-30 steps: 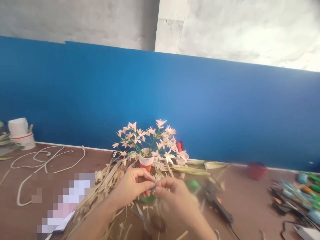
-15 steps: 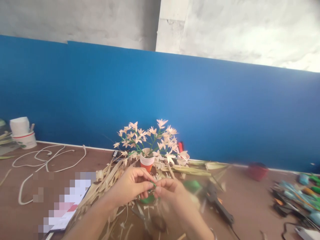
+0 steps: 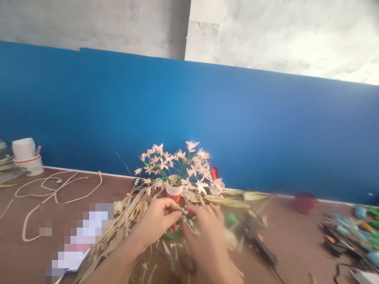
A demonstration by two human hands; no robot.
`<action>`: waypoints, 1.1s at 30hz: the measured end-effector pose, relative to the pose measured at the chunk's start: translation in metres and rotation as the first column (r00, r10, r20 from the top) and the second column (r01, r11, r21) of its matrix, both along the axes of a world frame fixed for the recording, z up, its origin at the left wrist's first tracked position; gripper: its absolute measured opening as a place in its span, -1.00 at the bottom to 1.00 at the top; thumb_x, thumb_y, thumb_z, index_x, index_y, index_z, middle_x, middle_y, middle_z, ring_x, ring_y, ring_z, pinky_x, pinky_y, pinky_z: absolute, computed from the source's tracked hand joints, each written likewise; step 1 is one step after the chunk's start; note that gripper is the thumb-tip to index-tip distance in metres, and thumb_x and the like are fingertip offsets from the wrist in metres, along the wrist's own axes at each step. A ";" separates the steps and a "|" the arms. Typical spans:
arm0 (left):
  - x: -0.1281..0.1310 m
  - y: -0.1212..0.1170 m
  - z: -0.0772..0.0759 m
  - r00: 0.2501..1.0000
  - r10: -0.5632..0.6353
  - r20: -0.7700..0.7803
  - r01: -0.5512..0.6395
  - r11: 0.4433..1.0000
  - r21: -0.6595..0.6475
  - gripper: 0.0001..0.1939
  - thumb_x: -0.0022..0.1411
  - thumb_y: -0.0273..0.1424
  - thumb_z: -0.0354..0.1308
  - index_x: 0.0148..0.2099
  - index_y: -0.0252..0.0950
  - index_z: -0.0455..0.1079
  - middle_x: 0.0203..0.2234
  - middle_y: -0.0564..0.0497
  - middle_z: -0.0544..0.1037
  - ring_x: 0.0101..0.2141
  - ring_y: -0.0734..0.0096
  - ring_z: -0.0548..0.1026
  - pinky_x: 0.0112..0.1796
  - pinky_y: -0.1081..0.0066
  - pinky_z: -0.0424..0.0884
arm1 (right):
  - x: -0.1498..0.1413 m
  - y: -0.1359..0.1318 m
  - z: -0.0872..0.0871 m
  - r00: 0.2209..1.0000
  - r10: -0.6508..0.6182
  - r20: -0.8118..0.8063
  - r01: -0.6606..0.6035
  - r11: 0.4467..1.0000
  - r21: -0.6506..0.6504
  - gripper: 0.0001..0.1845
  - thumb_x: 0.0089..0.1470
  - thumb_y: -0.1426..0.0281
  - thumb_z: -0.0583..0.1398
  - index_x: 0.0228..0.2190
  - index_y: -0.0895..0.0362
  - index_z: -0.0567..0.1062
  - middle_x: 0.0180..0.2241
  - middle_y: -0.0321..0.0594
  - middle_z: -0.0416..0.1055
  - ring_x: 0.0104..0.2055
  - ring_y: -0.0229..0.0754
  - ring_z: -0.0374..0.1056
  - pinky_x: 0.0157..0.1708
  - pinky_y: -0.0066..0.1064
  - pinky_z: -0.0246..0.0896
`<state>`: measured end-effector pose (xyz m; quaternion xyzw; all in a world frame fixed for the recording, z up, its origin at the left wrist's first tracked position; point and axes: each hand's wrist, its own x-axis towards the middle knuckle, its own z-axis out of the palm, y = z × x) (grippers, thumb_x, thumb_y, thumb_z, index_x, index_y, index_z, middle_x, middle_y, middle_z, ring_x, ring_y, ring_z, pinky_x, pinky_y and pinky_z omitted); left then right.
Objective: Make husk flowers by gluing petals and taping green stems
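Observation:
My left hand is closed, thumb and index finger pinched at the tips. What they grip is too small to make out. Just to its right, my right hand is partly blurred, its thumb and fingers apart, with small white and green bits showing between the two hands. Behind them stands an orange-and-white paper cup holding a bunch of pale star-shaped flowers on green stems. A green roll lies below the fingertips, partly covered by my hands. Scissors rest on the table under them.
Dried husk strips spread left of the cup. A black glue gun lies to the right, with a red container and a pile of tools beyond. A white cable and stacked paper cups are at left.
My right hand has opened its pinch, and its fingers have spread and lifted forward. My left hand stays almost where it was, still pinched. The green strip at the fingertips no longer shows clearly.

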<state>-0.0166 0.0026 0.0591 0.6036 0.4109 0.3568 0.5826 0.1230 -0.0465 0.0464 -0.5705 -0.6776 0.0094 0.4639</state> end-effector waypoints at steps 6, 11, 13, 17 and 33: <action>0.005 -0.005 0.002 0.999 0.041 0.018 -0.040 0.998 -0.047 -0.82 -0.04 -0.35 0.19 -0.40 -0.38 0.37 -0.78 0.12 0.41 -0.70 0.51 0.37 -0.62 0.51 0.31 | 0.000 -0.002 0.001 0.969 -0.102 0.226 0.075 0.989 0.126 -0.85 0.00 0.48 0.14 -0.53 0.03 0.43 -0.55 -0.35 0.42 -0.38 -0.18 0.27 0.03 -0.14 -0.24; 0.004 -0.004 0.001 0.999 -0.010 0.031 0.011 0.999 -0.046 -0.78 -0.06 -0.39 0.20 -0.30 -0.38 0.41 -0.73 0.11 0.43 -0.67 0.50 0.39 -0.59 0.49 0.33 | 0.008 -0.001 0.000 0.966 -0.077 0.248 0.058 0.995 0.081 -0.84 0.02 0.47 0.13 -0.50 0.01 0.46 -0.54 -0.36 0.45 -0.40 -0.19 0.30 0.03 -0.12 -0.26; 0.003 -0.002 -0.001 0.999 -0.028 0.040 0.030 0.999 -0.041 -0.75 -0.06 -0.41 0.20 -0.25 -0.37 0.40 -0.70 0.12 0.43 -0.65 0.49 0.40 -0.58 0.49 0.34 | 0.008 0.000 -0.001 0.977 -0.053 0.205 0.043 0.998 0.052 -0.86 0.02 0.46 0.14 -0.49 0.01 0.47 -0.53 -0.35 0.45 -0.39 -0.18 0.31 0.03 -0.11 -0.26; -0.002 0.001 -0.002 0.998 -0.056 0.018 0.055 0.997 0.049 -0.81 -0.02 -0.42 0.18 -0.28 -0.35 0.42 -0.63 0.10 0.44 -0.61 0.50 0.41 -0.54 0.47 0.36 | 0.008 0.003 -0.002 0.999 0.011 -0.037 -0.015 0.995 -0.095 -0.91 -0.05 0.42 0.19 -0.53 0.03 0.49 -0.50 -0.32 0.46 -0.36 -0.16 0.33 0.01 -0.14 -0.16; -0.011 -0.001 0.004 0.963 -0.267 -0.034 0.269 0.962 0.050 -0.86 -0.01 -0.35 0.20 -0.42 -0.33 0.37 -0.62 0.08 0.45 -0.64 0.51 0.41 -0.61 0.52 0.30 | 0.023 0.008 0.002 0.354 0.080 -0.932 -0.829 0.489 -0.273 -0.81 -0.25 0.32 0.35 -0.66 0.20 0.53 -0.69 -0.33 0.40 -0.63 -0.40 0.21 -0.52 -0.53 0.05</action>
